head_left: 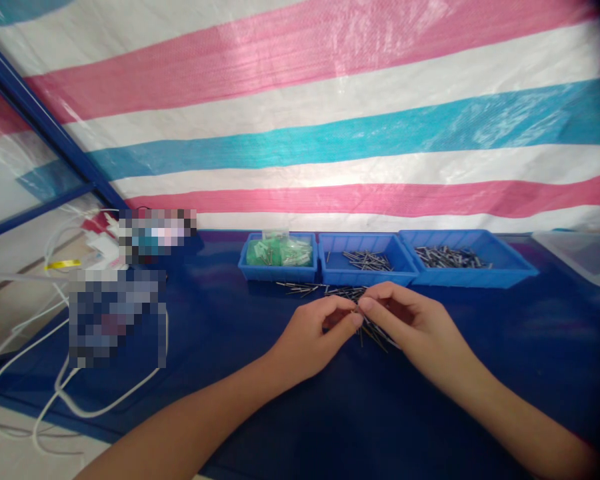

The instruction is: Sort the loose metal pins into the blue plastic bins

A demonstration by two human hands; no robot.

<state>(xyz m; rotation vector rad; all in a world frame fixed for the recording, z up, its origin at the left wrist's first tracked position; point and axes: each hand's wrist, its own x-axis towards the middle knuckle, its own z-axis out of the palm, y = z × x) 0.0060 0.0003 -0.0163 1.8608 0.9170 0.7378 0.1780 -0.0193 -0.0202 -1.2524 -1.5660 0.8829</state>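
Note:
My left hand (316, 333) and my right hand (411, 321) meet over the dark blue table top (260, 373), fingertips pinched together at the middle. Both hands are curled closed on thin dark metal pins. A bundle of these pins (377, 337) sticks out below my right hand. A loose scatter of the same pins (325, 289) lies on the table just beyond my fingers.
Three blue trays stand in a row behind the hands: the left tray (279, 271) holds clear bags with green parts, the middle tray (367, 272) and the right tray (473, 272) hold dark pins. White cables (105, 405) loop at the left. A clear tub (580, 257) sits far right.

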